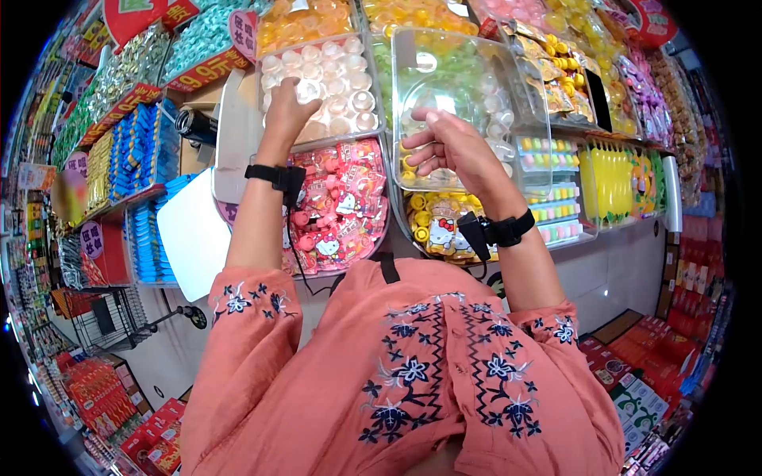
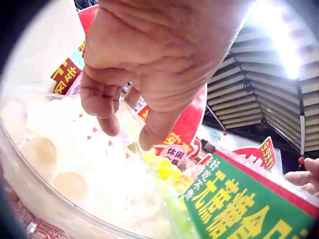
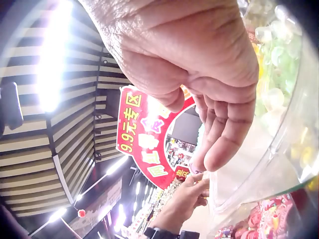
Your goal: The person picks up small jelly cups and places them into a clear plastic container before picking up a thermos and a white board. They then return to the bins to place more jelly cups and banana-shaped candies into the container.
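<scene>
Biggest thing first: there's a big sweets display (image 1: 210, 65) spread out all round both grips, and the person's leaning in over it. Way off behind the left grip, down low, there's a shopping cart (image 1: 111, 317).

Next size down, the containers. Right under the left grip (image 1: 290, 115) is a clear bin (image 2: 55, 204) packed with pale domed cups (image 1: 341, 87), and those look like the main item here. Nearer the body from that grip, another bin is stuffed with pink packets (image 1: 349, 194). Below the right grip (image 1: 464, 151) there's a clear cover (image 1: 429, 87), with green cups (image 3: 281, 69) beneath. I honestly can't tell if the fingers touch it. Yellow packets (image 1: 444, 226) sit just bodyward of there.

Grip-wise, the left one is moderately wide, fingers bent down, thumb apart, nothing seen between them. The right is loosely open, also with nothing visible in it.

My read is it's the reaching stage, no cup picked up. Taking one from here would need the left fingertips lower, around a single cup, then a gentle pinch. Packed that tight, neighbours might shift.
</scene>
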Motion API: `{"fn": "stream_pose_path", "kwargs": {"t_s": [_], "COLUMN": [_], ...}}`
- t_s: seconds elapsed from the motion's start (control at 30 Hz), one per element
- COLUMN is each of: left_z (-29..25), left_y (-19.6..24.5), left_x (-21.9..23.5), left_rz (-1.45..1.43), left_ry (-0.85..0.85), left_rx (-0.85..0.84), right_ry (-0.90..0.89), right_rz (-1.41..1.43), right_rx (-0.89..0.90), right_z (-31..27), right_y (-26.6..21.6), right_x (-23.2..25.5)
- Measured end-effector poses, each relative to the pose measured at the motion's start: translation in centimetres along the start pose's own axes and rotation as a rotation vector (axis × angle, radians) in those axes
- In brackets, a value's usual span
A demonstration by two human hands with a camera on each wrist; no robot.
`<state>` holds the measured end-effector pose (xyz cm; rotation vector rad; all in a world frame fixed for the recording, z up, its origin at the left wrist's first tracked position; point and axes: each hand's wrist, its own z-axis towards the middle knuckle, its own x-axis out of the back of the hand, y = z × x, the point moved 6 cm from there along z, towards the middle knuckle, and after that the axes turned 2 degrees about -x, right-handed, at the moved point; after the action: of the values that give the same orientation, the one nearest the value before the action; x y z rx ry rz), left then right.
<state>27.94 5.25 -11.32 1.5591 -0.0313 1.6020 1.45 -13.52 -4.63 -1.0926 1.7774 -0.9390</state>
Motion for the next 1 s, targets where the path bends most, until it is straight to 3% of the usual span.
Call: {"fn": "stream_pose_path", "kwargs": {"t_s": [0.23, 0.73, 1.0], "left_z": [-0.5, -0.7, -0.8], "left_y": [-1.5, -1.3, -0.9], "left_x": [-2.8, -4.7, -4.9], "left_rz": [0.170, 0.316, 0.345], "left_ry": [-0.178, -0.277, -0.230], "left_rx": [0.179, 0.127, 0.115], "right_ry": [0.016, 0.019, 0.018], "right_rz": [-0.003, -0.009, -0.019], "right_rx": [-0.010, -0.033, -0.036], "right_z": [-0.4, -0.2, -0.4], "right_y": [-0.1, 0.6, 0.7], "right_x": [0.2, 0.5, 0.7]}}
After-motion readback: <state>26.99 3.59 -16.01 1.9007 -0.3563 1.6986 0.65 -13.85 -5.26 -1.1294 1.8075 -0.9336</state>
